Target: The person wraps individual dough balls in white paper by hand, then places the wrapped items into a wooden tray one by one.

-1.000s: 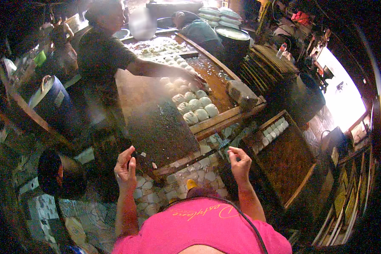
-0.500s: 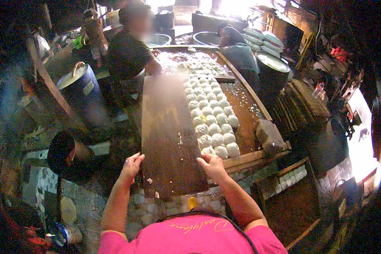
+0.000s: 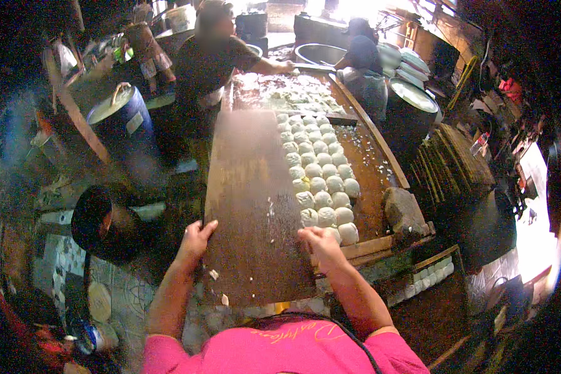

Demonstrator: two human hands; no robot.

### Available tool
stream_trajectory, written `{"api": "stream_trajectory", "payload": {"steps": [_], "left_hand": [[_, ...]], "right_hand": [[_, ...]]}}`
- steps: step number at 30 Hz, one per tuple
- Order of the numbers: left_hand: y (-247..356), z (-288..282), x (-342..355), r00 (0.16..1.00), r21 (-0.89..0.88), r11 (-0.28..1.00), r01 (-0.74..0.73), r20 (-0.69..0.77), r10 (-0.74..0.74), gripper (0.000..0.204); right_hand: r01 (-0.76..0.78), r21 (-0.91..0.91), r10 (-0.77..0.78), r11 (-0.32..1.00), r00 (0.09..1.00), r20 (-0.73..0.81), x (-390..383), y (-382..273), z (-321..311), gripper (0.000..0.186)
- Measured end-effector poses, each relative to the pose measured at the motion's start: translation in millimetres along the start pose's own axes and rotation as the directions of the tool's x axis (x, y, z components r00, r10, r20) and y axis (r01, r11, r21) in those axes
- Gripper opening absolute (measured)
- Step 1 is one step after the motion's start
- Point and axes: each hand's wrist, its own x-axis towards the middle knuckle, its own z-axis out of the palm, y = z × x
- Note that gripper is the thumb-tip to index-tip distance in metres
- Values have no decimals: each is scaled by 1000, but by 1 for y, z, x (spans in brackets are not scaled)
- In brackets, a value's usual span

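A long brown wooden board (image 3: pixel 246 181) stretches away from me, with a few white crumbs on its near part. My left hand (image 3: pixel 194 244) grips its left edge, thumb on top. On the opposite edge my right hand (image 3: pixel 323 246) is closed on the board, fingers partly hidden beneath it. Right of the board, rows of round white dough balls (image 3: pixel 322 199) sit close together on the worktable (image 3: pixel 377 177). The nearest balls lie just beside my right hand.
A stone-like block (image 3: pixel 403 212) rests on the table's near right corner. Stacked wooden boards (image 3: pixel 458 162) stand to the right, a blue drum (image 3: pixel 128 118) to the left. Two people work at the far end, near a large basin (image 3: pixel 320 55). Lower right, a tray (image 3: pixel 433 299) holds more dough balls.
The board has shifted a little toward me and now covers more of the floor in front of my body. The person at far left has straightened and stretched an arm over the table.
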Motion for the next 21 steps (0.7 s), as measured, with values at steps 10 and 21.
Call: {"api": "stream_trajectory", "payload": {"steps": [10,21], "left_hand": [[29,3,-15,995,130,989,-70,-61,78,80],[61,54,-38,955,-145,945,-293,-9,295,56]], "right_hand": [[0,-266,20,964,997,72,-5,-31,13,52],[148,-135,-142,980,988,54,-37,-51,-47,41]]}}
